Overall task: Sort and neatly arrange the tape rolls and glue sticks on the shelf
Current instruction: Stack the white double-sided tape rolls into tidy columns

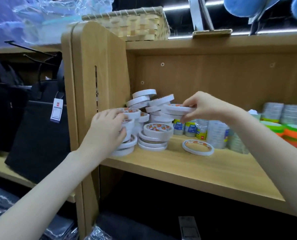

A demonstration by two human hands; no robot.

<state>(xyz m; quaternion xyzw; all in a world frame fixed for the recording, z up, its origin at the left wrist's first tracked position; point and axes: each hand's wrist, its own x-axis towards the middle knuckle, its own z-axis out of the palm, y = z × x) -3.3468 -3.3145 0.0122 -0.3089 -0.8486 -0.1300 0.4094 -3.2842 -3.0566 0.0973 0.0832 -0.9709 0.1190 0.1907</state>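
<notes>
White tape rolls, tan wooden shelf, black bag.

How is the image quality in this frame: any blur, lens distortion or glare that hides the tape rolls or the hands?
Head view: wide-angle bending bows the shelf edges; lighting is even and soft, with bright strips of glare only at the top, off the task area. The left hand on the left stack is slightly smeared. The right hand holds a tape roll that reads clearly, though label print is too soft to read.
</notes>
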